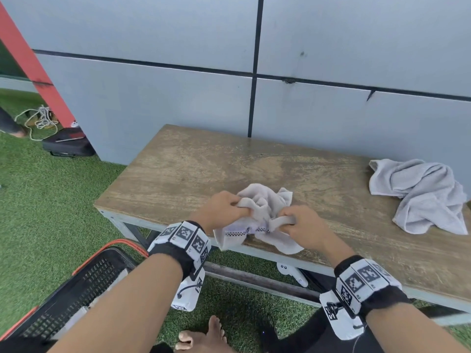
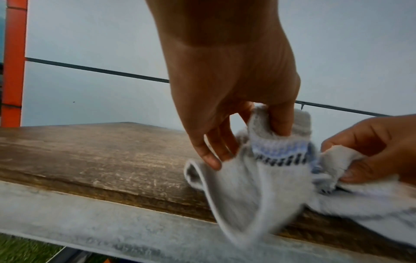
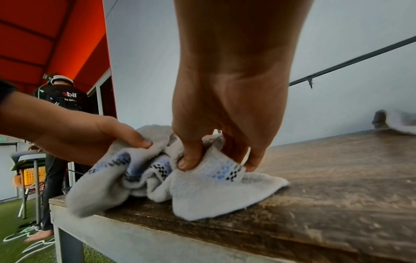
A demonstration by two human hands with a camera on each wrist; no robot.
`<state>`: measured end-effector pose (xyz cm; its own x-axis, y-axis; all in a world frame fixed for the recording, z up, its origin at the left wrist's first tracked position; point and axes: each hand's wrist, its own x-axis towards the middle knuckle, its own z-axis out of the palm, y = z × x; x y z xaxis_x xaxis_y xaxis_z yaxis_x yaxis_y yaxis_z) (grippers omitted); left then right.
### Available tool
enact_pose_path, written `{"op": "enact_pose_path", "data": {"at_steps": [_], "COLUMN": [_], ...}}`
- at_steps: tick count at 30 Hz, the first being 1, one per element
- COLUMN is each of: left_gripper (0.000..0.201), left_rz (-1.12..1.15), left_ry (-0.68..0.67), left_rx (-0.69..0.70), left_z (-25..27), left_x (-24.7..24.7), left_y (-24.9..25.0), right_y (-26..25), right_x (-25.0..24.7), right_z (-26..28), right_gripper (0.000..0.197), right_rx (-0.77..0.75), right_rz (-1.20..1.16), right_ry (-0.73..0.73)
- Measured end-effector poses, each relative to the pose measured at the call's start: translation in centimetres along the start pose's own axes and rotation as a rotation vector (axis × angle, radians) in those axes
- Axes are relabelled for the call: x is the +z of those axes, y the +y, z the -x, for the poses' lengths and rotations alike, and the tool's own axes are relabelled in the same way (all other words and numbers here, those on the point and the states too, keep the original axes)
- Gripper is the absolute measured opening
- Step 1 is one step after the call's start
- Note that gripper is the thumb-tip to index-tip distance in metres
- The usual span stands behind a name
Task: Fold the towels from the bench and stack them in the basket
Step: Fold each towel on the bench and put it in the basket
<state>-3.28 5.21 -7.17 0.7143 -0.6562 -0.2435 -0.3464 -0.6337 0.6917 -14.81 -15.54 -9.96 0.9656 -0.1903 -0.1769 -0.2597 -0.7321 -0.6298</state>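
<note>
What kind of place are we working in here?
Probably a covered outdoor or sports area, not a home: green artificial turf underfoot, a worn wooden bench on a metal frame, and grey wall panels behind.

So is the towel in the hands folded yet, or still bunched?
Still bunched: the towel sits crumpled at the bench front edge, left hand and right hand each gripping a handful.

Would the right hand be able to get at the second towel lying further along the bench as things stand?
Probably not yet: the right hand grips the striped towel; the bench towards the second towel lies bare.
</note>
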Motion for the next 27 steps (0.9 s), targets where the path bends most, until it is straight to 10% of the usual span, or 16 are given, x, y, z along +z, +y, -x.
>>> {"op": "enact_pose_path", "data": {"at_steps": [5,17,27], "left_gripper": [0.028,0.047,0.039], "left_rz": [-0.068,-0.323,-0.13], "left_ry": [0.107,-0.27,0.688], "left_rx": [-0.009,0.084,0.144], "left_z": [0.0,-3.3,-12.6], "left_x": [0.6,-2.8,-16.7], "left_y": [-1.7,2.1,11.5], "right_y": [0.9,-1.4,-8.1], "right_x": [0.5,-3.2,-21.9], "right_z": [-0.1,-1.8,-14.6], "right_gripper": [0.013,0.018,0.022], "right_rx": [-0.084,-0.1,-0.237], "right_rz": [-0.089,0.003,0.324], "right_ry": [0.149,0.062,0.711]}}
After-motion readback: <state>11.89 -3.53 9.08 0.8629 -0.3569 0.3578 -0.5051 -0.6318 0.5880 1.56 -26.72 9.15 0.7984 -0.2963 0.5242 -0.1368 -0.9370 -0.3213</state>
